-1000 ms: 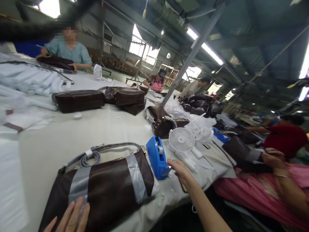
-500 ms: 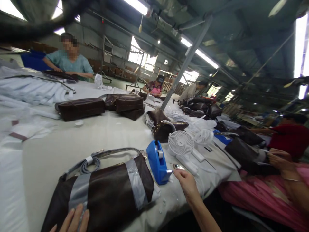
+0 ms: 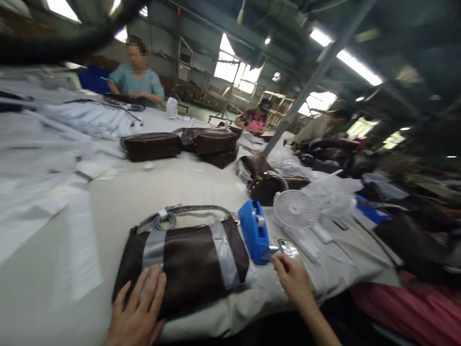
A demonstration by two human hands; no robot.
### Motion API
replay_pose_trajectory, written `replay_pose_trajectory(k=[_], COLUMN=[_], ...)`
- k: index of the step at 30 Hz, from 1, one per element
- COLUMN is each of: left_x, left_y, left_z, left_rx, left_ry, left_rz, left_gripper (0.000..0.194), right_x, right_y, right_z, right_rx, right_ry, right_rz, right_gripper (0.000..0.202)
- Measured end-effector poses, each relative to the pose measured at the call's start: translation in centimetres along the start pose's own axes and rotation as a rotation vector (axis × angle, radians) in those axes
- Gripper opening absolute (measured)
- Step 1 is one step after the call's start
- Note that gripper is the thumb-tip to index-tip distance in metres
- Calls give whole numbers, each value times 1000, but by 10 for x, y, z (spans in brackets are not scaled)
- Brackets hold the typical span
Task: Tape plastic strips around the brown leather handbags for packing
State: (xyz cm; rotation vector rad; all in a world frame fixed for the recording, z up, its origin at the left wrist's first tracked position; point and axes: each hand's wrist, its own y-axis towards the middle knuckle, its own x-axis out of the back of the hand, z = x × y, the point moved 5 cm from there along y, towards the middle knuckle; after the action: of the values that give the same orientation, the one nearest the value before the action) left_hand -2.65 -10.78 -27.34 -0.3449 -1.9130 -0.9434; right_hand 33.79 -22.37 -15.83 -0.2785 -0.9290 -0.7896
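Note:
A dark brown leather handbag lies on the table, with two grey strips of protective wrap around its body and a wrapped strap along its far side. My left hand rests on the near left part of the bag, fingers spread over one wrap strip. Just right of the bag stands a blue tape dispenser with a small roll in it. At the dispenser's front tip, my right hand is closed in a pinch; anything between the fingertips is too small to make out. A phone lies just beyond that hand.
A white fan stands behind the phone. More brown bags lie farther back, one bag near a slanted metal pole. White sheets cover the left. Co-workers sit across the table, including a person in teal.
The view has swung left, so things sit farther right. More of my left hand shows, still on the bag. My right hand stays pinched beside the dispenser tip.

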Motion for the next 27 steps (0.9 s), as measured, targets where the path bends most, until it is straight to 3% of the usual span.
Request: replay_pose_trajectory(k=[4, 7, 10, 14, 17, 23, 27], left_x=[12, 15, 16, 15, 15, 18, 19], left_y=[15, 18, 17, 18, 19, 20, 21], left_z=[-7, -8, -8, -8, -6, -7, -7], left_rx=[-14, -24, 15, 18, -3, 16, 30], left_ry=[138, 215, 225, 209, 217, 245, 217], left_rz=[71, 101, 118, 114, 76, 4, -31], left_gripper=[84, 85, 81, 73, 67, 48, 46], right_x=[-35, -72, -116, -164, -188, -224, -228], right_y=[9, -2, -17, -27, -33, -42, -42], right_z=[122, 211, 266, 294, 303, 306, 308], right_rx=[527, 931, 1230, 1488, 1565, 1508, 1451], right_ry=[-17, -32, -167, -414, -532, -936, -964], right_rz=[409, 658, 842, 909, 900, 1018, 1022], right_gripper=[23, 15, 12, 10, 9, 13, 16])
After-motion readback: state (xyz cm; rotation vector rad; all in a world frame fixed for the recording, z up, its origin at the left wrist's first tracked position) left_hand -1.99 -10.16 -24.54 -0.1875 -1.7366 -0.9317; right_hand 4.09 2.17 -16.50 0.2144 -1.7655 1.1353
